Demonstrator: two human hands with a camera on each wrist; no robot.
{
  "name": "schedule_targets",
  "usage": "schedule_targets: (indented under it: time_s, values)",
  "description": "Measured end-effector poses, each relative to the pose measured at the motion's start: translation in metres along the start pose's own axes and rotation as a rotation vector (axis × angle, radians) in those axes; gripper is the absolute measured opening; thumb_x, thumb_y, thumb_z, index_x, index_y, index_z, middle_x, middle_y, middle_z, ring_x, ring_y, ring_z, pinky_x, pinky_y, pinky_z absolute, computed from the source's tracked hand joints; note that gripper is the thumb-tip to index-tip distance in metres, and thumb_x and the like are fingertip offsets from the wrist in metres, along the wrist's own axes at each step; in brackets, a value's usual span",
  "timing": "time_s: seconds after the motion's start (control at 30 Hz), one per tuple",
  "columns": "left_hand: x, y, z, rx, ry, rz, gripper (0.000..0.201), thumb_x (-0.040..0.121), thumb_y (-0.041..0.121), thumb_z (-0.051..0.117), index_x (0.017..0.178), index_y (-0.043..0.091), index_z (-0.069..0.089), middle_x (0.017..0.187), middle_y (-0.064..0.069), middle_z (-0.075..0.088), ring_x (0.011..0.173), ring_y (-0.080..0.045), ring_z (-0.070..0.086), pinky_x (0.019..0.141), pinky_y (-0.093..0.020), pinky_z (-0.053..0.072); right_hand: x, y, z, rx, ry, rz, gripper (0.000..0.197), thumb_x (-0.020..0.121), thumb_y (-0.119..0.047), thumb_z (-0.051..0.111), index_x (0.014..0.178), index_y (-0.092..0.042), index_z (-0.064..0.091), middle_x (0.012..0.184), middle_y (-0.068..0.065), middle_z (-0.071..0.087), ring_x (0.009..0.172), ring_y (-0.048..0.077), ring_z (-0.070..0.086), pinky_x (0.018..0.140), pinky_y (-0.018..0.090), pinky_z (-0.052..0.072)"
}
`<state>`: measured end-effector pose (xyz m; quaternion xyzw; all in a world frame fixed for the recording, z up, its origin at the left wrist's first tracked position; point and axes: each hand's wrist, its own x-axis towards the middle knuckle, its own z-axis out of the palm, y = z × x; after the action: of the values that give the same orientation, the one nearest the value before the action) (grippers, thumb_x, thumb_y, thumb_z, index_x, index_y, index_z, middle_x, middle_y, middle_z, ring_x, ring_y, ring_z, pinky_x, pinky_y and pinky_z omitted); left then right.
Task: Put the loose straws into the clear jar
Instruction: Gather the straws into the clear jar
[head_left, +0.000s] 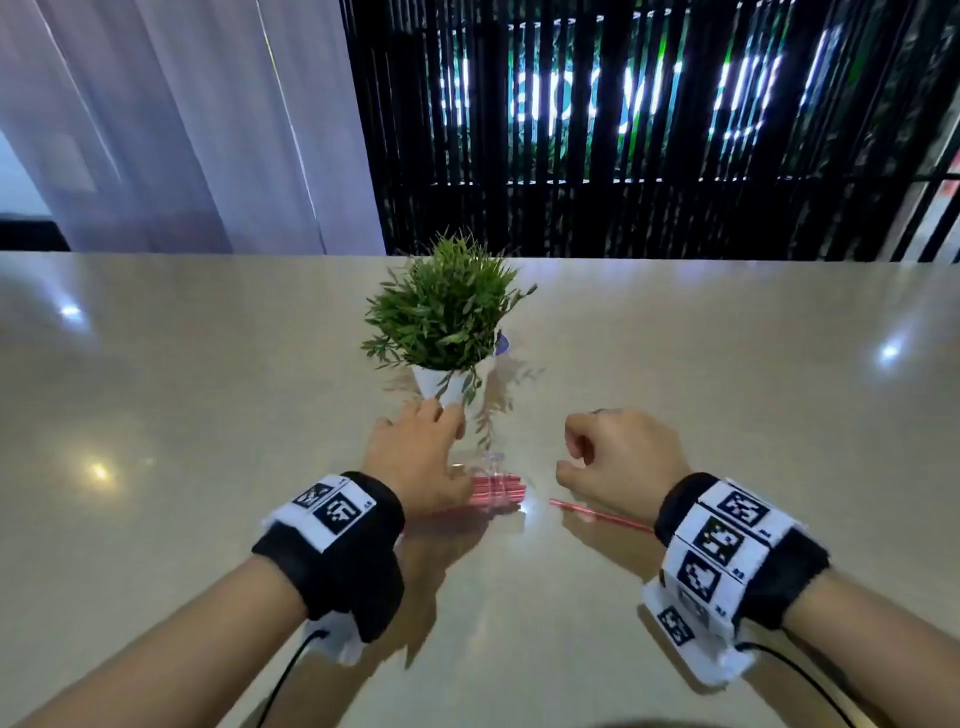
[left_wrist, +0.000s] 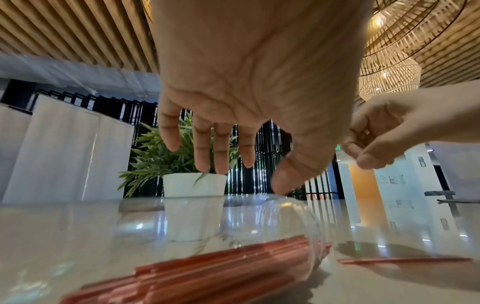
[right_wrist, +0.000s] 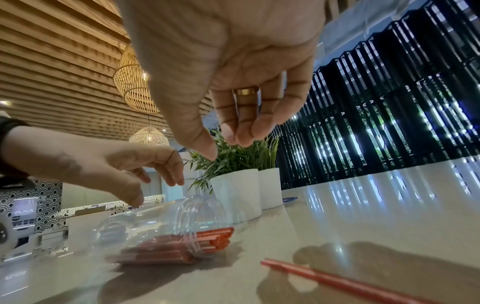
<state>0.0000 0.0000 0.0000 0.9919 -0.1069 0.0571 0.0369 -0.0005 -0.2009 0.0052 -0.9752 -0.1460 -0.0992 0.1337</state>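
Glossy beige table (head_left: 208, 415) carries everything, and its slickness is the main hazard: the jar (right_wrist: 166, 224) lies on its side, mouth toward the right hand, and a round clear body on a polished top could roll or skate away if a straw is pushed in while nothing steadies it. A potted plant (head_left: 441, 322) stands just beyond the jar, so a roll that way would likely stop against the white pot.

Inside the jar a bundle of red straws (right_wrist: 182, 244) lies along the lower wall, its ends poking slightly past the mouth. A careless poke could nudge these out again, or the new straw could catch on their ends instead of sliding alongside.

The left hand (head_left: 415, 457) hangs over the jar with fingers spread and relaxed, holding nothing; the thumb tip looks very near the jar's upper wall, though I cannot tell whether it touches. The right hand (head_left: 618, 457) hovers with fingers curled loosely toward the thumb, empty.

One loose straw (right_wrist: 337, 281) lies flat on the table, apart from the jar, under the right hand and wrist and untouched by either. Being thin and flat on a smooth top, it may slip from a pinch.
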Motion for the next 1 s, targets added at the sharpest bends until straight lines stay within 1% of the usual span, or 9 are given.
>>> schedule_targets:
  time_s: [0.23,0.33,0.43,0.53,0.63,0.7,0.77,0.87,1.0]
  values:
    - [0.007,-0.009,0.025,0.110,-0.267,-0.060,0.106,0.059,0.059,0.067,0.141,0.028,0.009,0.141,-0.004,0.039,0.129,-0.028,0.033,0.107,-0.060,0.016,-0.004,-0.001,0.015,-0.003,-0.087,-0.014,0.014,0.074,-0.038,0.053,0.081,-0.026,0.054,0.084,-0.004,0.064,0.081,0.022,0.056,0.052,0.024,0.028]
    - [0.012,-0.012,0.035,0.092,-0.291,-0.094,0.103,0.062,0.053,0.069,0.141,0.028,0.008,0.138,-0.005,0.042,0.128,-0.028,0.036,0.107,-0.060,0.018,-0.006,0.001,0.015,0.036,-0.122,-0.011,0.038,0.079,-0.039,0.052,0.116,-0.031,0.052,0.102,-0.008,0.067,0.095,0.019,0.060,0.066,0.026,0.038]
    - [0.016,-0.015,0.037,0.053,-0.288,-0.094,0.089,0.064,0.049,0.070,0.135,0.025,0.023,0.132,-0.007,0.046,0.121,-0.030,0.041,0.102,-0.055,0.029,-0.011,0.009,0.017,0.120,-0.165,-0.004,0.048,0.082,-0.041,0.053,0.128,-0.031,0.042,0.106,-0.008,0.066,0.093,0.017,0.062,0.073,0.030,0.045]
    - [0.017,-0.014,0.034,-0.027,-0.241,-0.088,0.083,0.062,0.052,0.070,0.130,0.024,0.030,0.127,-0.008,0.048,0.116,-0.030,0.043,0.095,-0.049,0.037,-0.013,0.021,0.021,0.373,-0.199,0.048,0.044,0.083,-0.034,0.056,0.124,-0.022,0.047,0.096,-0.003,0.068,0.083,0.020,0.065,0.078,0.035,0.051]
    - [0.019,-0.007,0.027,-0.142,-0.113,-0.080,0.077,0.067,0.053,0.066,0.129,0.021,0.030,0.125,-0.009,0.049,0.112,-0.029,0.046,0.091,-0.048,0.042,-0.014,0.015,0.022,0.641,-0.259,0.059,0.048,0.088,-0.034,0.050,0.131,-0.018,0.038,0.091,-0.006,0.061,0.088,0.019,0.067,0.066,0.019,0.048]
    - [0.021,-0.001,0.019,-0.281,-0.039,-0.055,0.077,0.068,0.053,0.065,0.127,0.018,0.031,0.118,-0.010,0.052,0.104,-0.027,0.050,0.084,-0.042,0.045,-0.011,0.003,0.021,0.789,-0.235,0.077,0.060,0.089,-0.039,0.042,0.141,-0.023,0.017,0.101,-0.009,0.055,0.100,0.017,0.063,0.064,0.015,0.048]
    - [0.020,0.008,0.010,-0.457,0.011,-0.014,0.076,0.068,0.053,0.065,0.125,0.015,0.033,0.104,-0.006,0.054,0.091,-0.023,0.052,0.076,-0.035,0.045,-0.006,-0.011,0.018,0.899,-0.174,0.076,0.070,0.089,-0.041,0.037,0.144,-0.024,-0.003,0.122,-0.011,0.041,0.109,0.010,0.054,0.077,0.016,0.049]
    - [0.016,0.020,0.001,-0.639,0.082,0.028,0.064,0.067,0.050,0.068,0.112,0.016,0.040,0.083,0.007,0.052,0.077,-0.017,0.054,0.069,-0.033,0.045,0.006,-0.029,0.009,1.090,-0.078,0.071,0.080,0.087,-0.039,0.042,0.143,-0.020,-0.012,0.135,-0.013,0.028,0.112,0.005,0.050,0.081,0.005,0.045]
    - [0.013,0.030,0.000,-0.775,0.198,0.020,0.064,0.053,0.059,0.059,0.103,0.022,0.042,0.084,0.011,0.057,0.069,-0.006,0.055,0.064,-0.033,0.046,0.020,-0.033,0.002,0.975,0.060,0.047,0.080,0.081,-0.032,0.061,0.142,-0.018,0.012,0.139,0.006,0.038,0.120,0.016,0.049,0.101,0.036,0.044]
